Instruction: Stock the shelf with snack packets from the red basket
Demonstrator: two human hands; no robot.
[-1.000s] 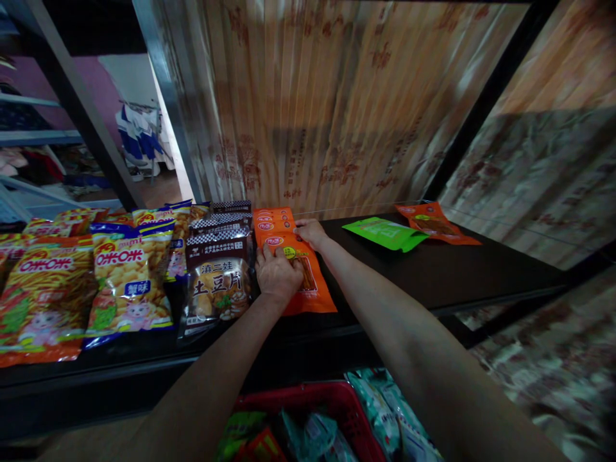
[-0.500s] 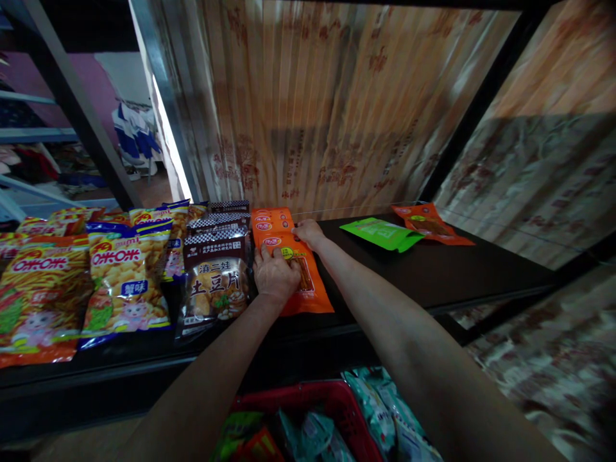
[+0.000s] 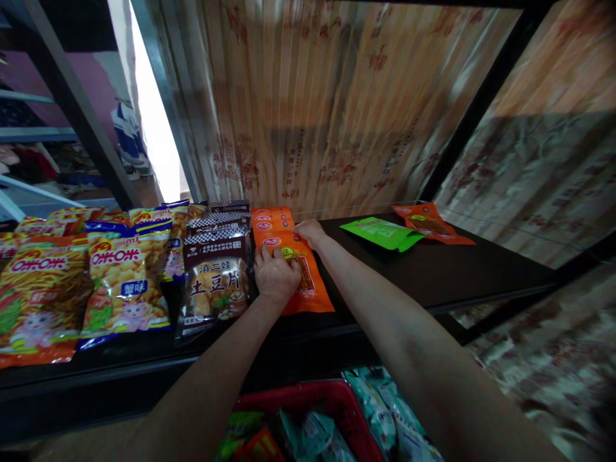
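Several orange snack bags (image 3: 318, 296) lie overlapping in a row, front to back, on the black shelf. My left hand (image 3: 276, 274) rests on the front orange bag, fingers apart and bent over its upper left part. At the right edge of the row, my right hand (image 3: 310, 233) has its fingers closed on the side of an orange bag near its top. Its fingertips are partly hidden. Dark brown potato-chip bags (image 3: 215, 282) stand just left of my left hand, one behind another.
Yellow and blue snack bags (image 3: 128, 282) and noodle-snack bags (image 3: 43, 295) fill the shelf's left. A green pouch (image 3: 382, 233) and another orange bag (image 3: 430, 223) lie at right. Below is a red basket (image 3: 353, 417) of packets, beside teal packets (image 3: 380, 404). Patterned curtain (image 3: 312, 109) hangs behind.
Both hands stay at the orange bags with almost no movement. At the left, the bright gap beside the curtain looks wider.
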